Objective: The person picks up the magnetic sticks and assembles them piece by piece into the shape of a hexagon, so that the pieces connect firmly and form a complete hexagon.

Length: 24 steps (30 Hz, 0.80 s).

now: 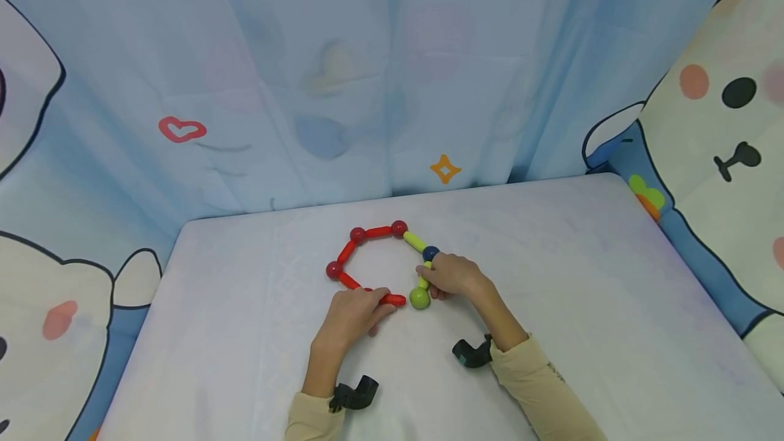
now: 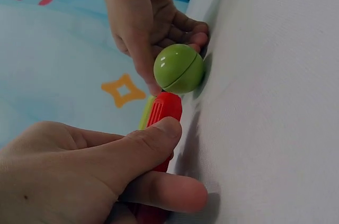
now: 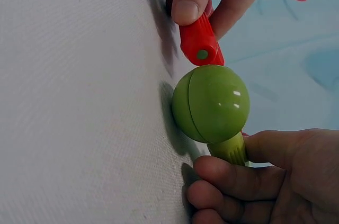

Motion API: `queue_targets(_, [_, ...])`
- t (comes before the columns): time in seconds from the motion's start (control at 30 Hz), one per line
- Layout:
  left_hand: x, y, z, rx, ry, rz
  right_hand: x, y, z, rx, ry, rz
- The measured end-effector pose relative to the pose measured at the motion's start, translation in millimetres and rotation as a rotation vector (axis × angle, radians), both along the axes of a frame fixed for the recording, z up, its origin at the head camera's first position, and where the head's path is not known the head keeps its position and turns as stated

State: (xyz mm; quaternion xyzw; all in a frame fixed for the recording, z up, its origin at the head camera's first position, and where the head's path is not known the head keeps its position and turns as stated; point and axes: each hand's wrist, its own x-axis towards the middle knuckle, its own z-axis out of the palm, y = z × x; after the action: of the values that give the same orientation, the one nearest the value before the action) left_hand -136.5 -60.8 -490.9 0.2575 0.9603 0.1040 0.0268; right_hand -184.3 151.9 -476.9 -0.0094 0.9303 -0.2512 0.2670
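Note:
A ring of magnetic rods and balls lies on the table, with a small gap at its near side. My left hand (image 1: 354, 315) pinches the last red rod (image 1: 395, 299), whose free end points at a green ball (image 1: 419, 298). Between thumb and fingers, my right hand (image 1: 454, 275) grips the yellow-green rod (image 3: 229, 151) joined to that green ball. A blue ball (image 1: 431, 252) sits at this rod's other end, partly behind the right hand. In the right wrist view, the red rod's tip shows a small green disc. The left fingers mostly hide another red ball.
Red balls (image 1: 334, 270) and red rods (image 1: 378, 231) form the left and far sides of the ring. Another yellow-green rod (image 1: 414, 241) links a red ball to the blue one. The white-covered table (image 1: 245, 332) meets a blue printed curtain (image 1: 367, 87) at its back.

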Motion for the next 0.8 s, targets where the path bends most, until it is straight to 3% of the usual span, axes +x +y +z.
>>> queue_targets(0.37, [0.5, 2.9, 4.4, -0.007, 0.005, 0.0, -4.1, 0.9, -2.4, -0.035, -0.001, -0.003])
queue_targets(0.8, [2.2, 5.8, 3.6, -0.017, 0.056, 0.024, -3.3, 2.4, -4.3, -0.091, 0.012, -0.006])
